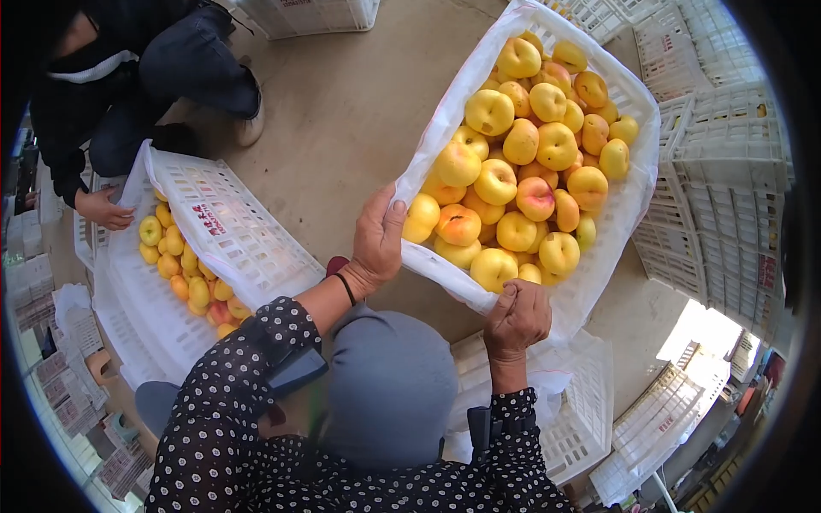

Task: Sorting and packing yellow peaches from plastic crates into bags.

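A white plastic crate (544, 24) full of yellow flat peaches (497, 183) stands before me. Its thin white liner (442, 272) is draped over the rim. My left hand (378, 243) grips the liner at the near left corner, thumb on the fruit side. Along the near edge, my right hand (521, 315) pinches a fold of the liner in a closed fist. Some peaches carry a red blush, and one near the left hand has a dark split (458, 224). The crate wall under the liner is mostly hidden.
A second lined crate (250, 224) with peaches stands at left. Beside it another person (192, 70) crouches, a hand (106, 208) at its liner. Stacked crates (725, 186) rise at right. A lined crate (587, 397) sits near my right forearm.
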Tool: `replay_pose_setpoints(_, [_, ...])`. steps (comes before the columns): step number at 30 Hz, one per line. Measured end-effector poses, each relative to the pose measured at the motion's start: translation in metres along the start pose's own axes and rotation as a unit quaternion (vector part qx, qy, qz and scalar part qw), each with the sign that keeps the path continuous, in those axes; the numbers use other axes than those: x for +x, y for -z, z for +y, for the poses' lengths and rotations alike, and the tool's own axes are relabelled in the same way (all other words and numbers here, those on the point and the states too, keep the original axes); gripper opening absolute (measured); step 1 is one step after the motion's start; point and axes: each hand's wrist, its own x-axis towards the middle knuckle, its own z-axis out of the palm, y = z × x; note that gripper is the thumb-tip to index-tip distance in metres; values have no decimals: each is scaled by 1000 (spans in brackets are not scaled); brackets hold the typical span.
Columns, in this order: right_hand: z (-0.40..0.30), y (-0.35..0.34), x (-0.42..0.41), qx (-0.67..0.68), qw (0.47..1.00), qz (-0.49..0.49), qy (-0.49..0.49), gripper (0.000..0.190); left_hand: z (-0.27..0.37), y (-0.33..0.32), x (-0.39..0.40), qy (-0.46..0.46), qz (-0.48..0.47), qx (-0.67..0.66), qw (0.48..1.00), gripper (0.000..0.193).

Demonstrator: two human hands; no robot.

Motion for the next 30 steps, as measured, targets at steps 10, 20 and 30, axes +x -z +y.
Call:
replay_pose_setpoints(10, [-19, -52, 91, -48, 998, 27, 18, 16, 11, -11, 129, 17, -27, 84, 996, 36])
replay_pose_setpoints(20, [-21, -44, 100, -47, 999, 17, 0, 18, 81, 159, -26, -68, 79, 193, 976, 35])
replay_pose_setpoints(30, [-22, -128, 258, 45, 962, -187, 196, 61, 45, 269, -260, 149, 71, 400, 901, 24])
